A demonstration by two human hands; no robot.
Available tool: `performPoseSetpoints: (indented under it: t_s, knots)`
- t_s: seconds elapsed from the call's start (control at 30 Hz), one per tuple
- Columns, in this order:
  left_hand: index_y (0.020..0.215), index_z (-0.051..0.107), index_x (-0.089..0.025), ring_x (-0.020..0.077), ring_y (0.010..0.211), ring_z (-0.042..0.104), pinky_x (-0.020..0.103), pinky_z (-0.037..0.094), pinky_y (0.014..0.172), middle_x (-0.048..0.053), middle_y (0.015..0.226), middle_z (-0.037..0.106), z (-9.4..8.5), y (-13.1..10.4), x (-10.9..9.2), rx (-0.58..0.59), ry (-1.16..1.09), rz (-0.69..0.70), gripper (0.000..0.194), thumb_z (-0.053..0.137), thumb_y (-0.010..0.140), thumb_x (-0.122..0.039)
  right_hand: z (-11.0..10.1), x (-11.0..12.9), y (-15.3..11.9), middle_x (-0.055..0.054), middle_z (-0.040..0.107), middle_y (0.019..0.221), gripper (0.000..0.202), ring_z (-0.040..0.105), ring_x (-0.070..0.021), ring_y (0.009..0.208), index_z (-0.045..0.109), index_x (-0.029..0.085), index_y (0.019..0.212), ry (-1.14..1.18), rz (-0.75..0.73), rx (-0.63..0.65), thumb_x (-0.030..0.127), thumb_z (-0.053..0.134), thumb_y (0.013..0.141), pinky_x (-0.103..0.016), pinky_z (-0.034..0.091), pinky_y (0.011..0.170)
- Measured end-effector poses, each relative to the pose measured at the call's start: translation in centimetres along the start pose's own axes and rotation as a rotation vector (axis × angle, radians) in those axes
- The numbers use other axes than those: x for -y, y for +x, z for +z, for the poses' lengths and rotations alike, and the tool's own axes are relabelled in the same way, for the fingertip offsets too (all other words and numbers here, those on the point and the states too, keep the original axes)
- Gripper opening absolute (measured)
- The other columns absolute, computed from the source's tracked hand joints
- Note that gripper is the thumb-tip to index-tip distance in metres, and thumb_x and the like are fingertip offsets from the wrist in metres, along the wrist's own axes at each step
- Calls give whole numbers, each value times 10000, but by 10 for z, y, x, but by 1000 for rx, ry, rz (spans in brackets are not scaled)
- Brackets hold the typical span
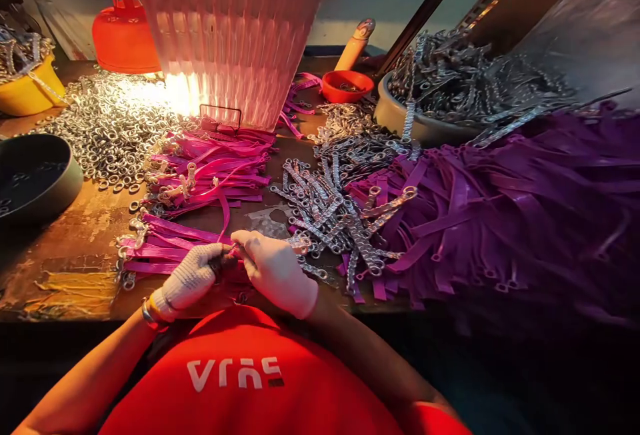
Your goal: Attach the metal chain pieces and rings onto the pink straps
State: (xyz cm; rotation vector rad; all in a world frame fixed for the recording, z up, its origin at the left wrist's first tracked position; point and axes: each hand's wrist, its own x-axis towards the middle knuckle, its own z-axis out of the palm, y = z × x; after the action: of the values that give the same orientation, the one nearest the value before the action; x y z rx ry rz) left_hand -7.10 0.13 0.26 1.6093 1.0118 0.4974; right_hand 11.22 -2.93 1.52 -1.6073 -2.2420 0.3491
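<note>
Strap between left hand and right hand

Both hands gloved, fingertips meeting at the near edge of the table. Left grip closed on the strap, right grip pinched in tight against it; can't make out the exact bit between the fingers from where I'm standing. Strap is pink, runs up from the fingers toward the pink straps, which lie just beside the left hand with metal ends to the left. Loose rings heaped behind, under a red lamp. Ribbed sheet leaning beside the lamp. Chains piled just past the right hand, then a big spread of purple straps further right. Red bowl at the back, near a tub stuffed with more metal pieces. Dark bowl far left.
</note>
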Motion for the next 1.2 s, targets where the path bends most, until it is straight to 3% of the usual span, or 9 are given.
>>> performPoseSetpoints:
  t_s: [0.13, 0.23, 0.5, 0.6, 0.77, 0.87, 1.0, 1.1, 1.2]
  knots:
    - [890, 682, -128, 111, 585, 472, 224, 383, 575, -2, 678, 605, 0, -5, 4, -102, 2, -6, 343, 572, 942, -448, -12, 2, 3, -72, 751, 1088, 492, 712, -225, 943, 478, 175, 1407, 40, 44, 200, 309, 600, 950, -272, 438, 718]
    - [891, 719, -127, 141, 698, 550, 236, 421, 667, 21, 762, 678, 1, -8, 10, -83, 148, 61, 295, 588, 933, -389, -11, 1, 6, -70, 761, 934, 269, 726, -241, 849, 608, 164, 1176, -70, 55, 325, 296, 552, 949, -277, 398, 625]
    - [801, 697, -139, 178, 722, 620, 256, 454, 664, 44, 779, 719, -4, -6, 5, 5, 372, 98, 262, 501, 919, -265, 6, 1, 4, -150, 726, 777, 243, 717, -294, 722, 622, 102, 1034, -283, -218, 353, 265, 461, 951, -314, 345, 548]
    - [864, 716, -172, 196, 775, 651, 293, 484, 743, 54, 887, 746, -35, -3, -10, 76, 522, 186, 252, 464, 869, -176, 0, -6, 8, -139, 732, 797, 284, 716, -276, 730, 628, 110, 1035, -304, -205, 328, 311, 430, 1002, -310, 317, 555]
    - [911, 718, -191, 236, 795, 621, 333, 465, 747, 67, 894, 731, -126, -14, -20, -182, 743, 127, 245, 526, 760, -175, -13, -23, 3, -123, 739, 808, 406, 710, -257, 759, 647, 118, 1088, -366, 43, 258, 479, 471, 1026, -316, 257, 573]
    - [871, 738, -225, 256, 799, 614, 321, 468, 721, 69, 867, 719, -150, -26, -13, -297, 753, 91, 220, 620, 689, -186, -20, -26, -6, -122, 744, 828, 448, 690, -255, 791, 692, 143, 1026, -362, 74, 310, 557, 526, 989, -320, 274, 614]
    - [1062, 733, -232, 176, 623, 555, 229, 413, 515, 43, 764, 669, -114, -30, -11, -429, 270, -18, 269, 667, 810, -300, -27, -48, 14, -151, 741, 927, 558, 632, -298, 940, 732, 164, 924, -412, 92, 259, 662, 483, 957, -355, 329, 745]
    - [1142, 699, -152, 77, 420, 364, 175, 295, 382, 31, 669, 639, -68, -17, -18, -326, -406, -250, 387, 570, 943, -458, -21, -85, 54, -151, 735, 1048, 377, 591, -297, 1036, 718, 170, 1064, -441, 218, 148, 454, 473, 1025, -372, 335, 827]
    - [1161, 686, -80, 82, 474, 497, 169, 430, 431, 111, 782, 711, -39, 4, -25, -202, -891, -472, 492, 546, 964, -509, -3, -120, 92, -180, 707, 1164, 289, 556, -327, 1130, 667, 143, 1199, -449, 309, 153, 236, 509, 976, -398, 334, 877]
